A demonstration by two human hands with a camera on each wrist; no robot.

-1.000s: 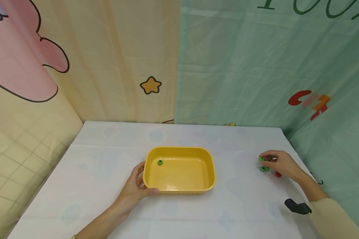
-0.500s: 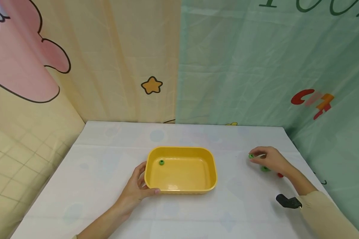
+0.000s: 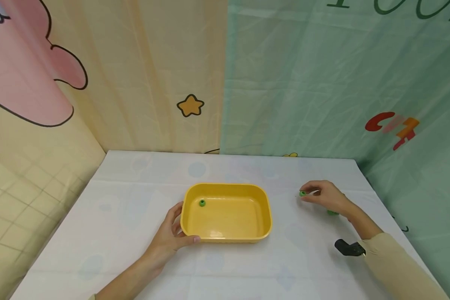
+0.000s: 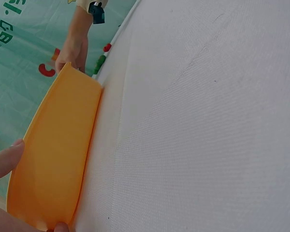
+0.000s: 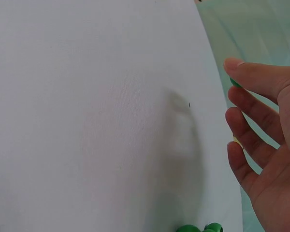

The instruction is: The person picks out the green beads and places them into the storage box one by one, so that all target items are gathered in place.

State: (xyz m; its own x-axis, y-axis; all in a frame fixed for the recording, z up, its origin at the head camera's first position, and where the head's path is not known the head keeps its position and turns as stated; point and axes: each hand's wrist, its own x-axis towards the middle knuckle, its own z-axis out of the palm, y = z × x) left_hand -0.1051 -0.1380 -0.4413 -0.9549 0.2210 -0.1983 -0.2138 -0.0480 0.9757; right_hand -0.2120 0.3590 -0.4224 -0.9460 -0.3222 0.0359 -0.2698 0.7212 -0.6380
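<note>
In the head view a yellow tray stands mid-table with one green bead inside, toward its left. My left hand grips the tray's left end, thumb against the front wall and fingers round the side. To the right, my right hand pinches a small green bead between thumb and fingertips, raised over the table. From the right wrist, only a sliver of that held bead shows under the thumb. Other green beads lie below the right forearm.
A white patterned cloth covers the table. Near its right edge a red piece lies beyond the green beads, seen from the left wrist. Printed curtains hang behind. A black device sticks out from the right sleeve.
My right hand has lifted a green bead away from the others and carried it left, toward the tray. The left hand and tray stay put.
</note>
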